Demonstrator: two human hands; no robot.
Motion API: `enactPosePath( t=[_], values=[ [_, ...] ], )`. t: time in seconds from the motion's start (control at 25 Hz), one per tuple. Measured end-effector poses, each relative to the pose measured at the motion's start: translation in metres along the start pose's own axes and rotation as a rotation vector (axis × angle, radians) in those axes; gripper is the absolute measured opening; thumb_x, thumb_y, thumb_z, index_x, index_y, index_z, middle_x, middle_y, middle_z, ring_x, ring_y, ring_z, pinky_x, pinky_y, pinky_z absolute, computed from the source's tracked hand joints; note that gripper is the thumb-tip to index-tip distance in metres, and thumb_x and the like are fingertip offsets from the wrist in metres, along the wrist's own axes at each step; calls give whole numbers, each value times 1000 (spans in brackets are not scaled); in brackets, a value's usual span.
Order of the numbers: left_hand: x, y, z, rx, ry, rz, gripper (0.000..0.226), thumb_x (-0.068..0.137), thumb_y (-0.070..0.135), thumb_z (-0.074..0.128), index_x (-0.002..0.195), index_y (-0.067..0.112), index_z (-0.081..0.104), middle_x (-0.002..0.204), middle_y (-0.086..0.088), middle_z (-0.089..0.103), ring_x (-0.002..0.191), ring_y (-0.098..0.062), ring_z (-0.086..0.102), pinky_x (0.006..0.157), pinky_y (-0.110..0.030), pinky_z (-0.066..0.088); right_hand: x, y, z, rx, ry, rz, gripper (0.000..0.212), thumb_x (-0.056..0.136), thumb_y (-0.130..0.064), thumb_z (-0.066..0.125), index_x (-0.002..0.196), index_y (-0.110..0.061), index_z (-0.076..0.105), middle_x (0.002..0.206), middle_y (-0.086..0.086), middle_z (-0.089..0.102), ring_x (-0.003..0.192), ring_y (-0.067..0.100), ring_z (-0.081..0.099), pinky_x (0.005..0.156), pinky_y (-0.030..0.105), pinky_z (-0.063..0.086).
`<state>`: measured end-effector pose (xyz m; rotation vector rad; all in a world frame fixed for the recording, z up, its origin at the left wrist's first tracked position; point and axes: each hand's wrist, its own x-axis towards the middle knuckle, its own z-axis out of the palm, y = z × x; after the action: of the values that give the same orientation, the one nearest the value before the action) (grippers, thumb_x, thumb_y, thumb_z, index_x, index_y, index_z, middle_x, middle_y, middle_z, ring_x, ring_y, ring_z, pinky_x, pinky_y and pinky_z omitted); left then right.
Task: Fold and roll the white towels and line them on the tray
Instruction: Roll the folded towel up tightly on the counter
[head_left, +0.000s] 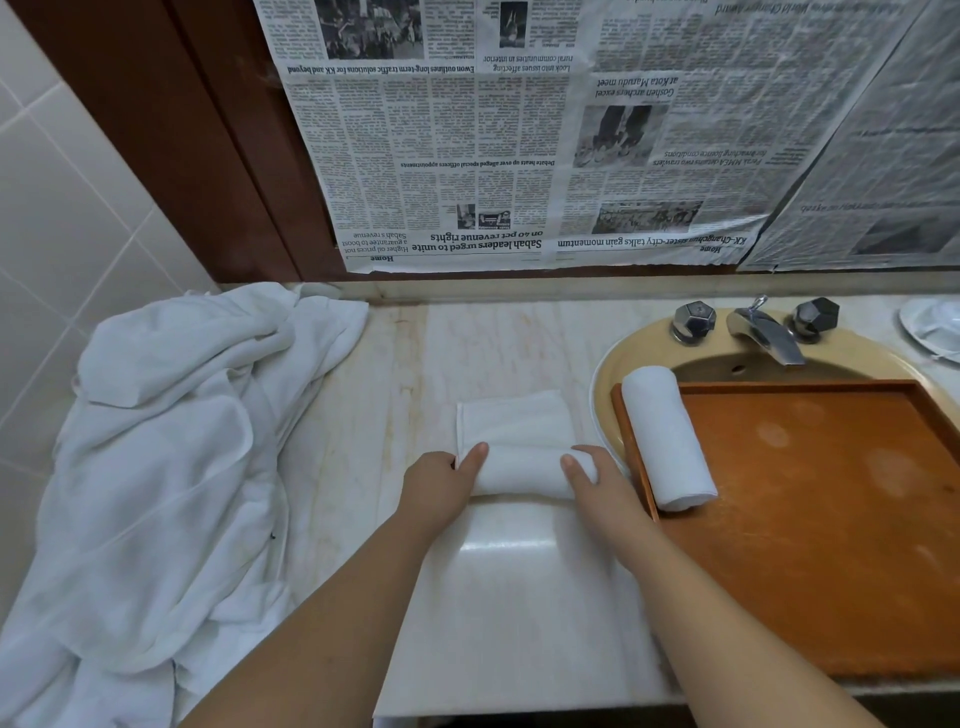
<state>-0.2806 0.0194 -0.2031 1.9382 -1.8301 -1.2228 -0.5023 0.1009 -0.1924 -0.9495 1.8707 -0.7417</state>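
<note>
A folded white towel (514, 421) lies on the marble counter, its near part wound into a roll. My left hand (441, 480) grips the roll's left end and my right hand (592, 475) grips its right end. The far part of the towel lies flat beyond the roll. A brown wooden tray (831, 519) rests over the sink on the right. One finished rolled white towel (667, 439) lies along the tray's left edge. A heap of loose white towels (171, 467) covers the counter's left side.
The beige sink (613, 374) with a chrome faucet (763, 330) and two knobs sits behind the tray. Newspaper sheets (519, 135) cover the wall above the counter. A white dish (932, 327) stands at the far right. White tiles line the left wall.
</note>
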Motion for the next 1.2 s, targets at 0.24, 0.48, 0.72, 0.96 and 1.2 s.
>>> enactPosePath(
  t=[0.24, 0.48, 0.72, 0.96, 1.2],
  values=[
    [11, 8, 3, 5, 6, -133, 64, 93, 72, 54, 72, 12, 51, 70, 0, 53, 66, -17, 54, 62, -30, 42, 3, -7, -2, 68, 75, 35, 36, 103, -47, 55, 131, -29, 42, 115, -10, 51, 102, 9, 53, 78, 27, 42],
    [-14, -6, 27, 66, 392, 316, 28, 101, 42, 62, 92, 17, 72, 93, 5, 56, 88, -19, 56, 78, -34, 50, -6, 3, 4, -76, 227, -135, 32, 100, -46, 61, 127, -28, 58, 127, -4, 58, 117, 15, 57, 98, 32, 48],
    [-32, -45, 34, 226, 298, 497, 59, 101, 56, 50, 143, 16, 58, 132, 5, 58, 113, -15, 54, 91, -27, 52, -15, 14, -3, -225, 98, -199, 59, 100, -35, 64, 154, -26, 45, 160, -14, 40, 143, 10, 42, 121, 35, 35],
    [-31, -38, 21, 158, 185, 433, 49, 104, 54, 47, 145, 28, 50, 141, 14, 51, 120, -9, 45, 96, -20, 38, -2, 2, -19, -363, -72, -234, 52, 106, -39, 52, 155, -26, 41, 160, -6, 41, 145, 13, 38, 116, 25, 26],
    [-26, -24, 22, 104, 156, 279, 44, 106, 54, 40, 140, 29, 53, 135, 8, 55, 111, -13, 43, 94, -30, 40, 17, -12, -27, -379, -202, -148, 44, 108, -45, 43, 149, -30, 46, 142, -2, 49, 122, 13, 49, 102, 26, 34]
  ],
)
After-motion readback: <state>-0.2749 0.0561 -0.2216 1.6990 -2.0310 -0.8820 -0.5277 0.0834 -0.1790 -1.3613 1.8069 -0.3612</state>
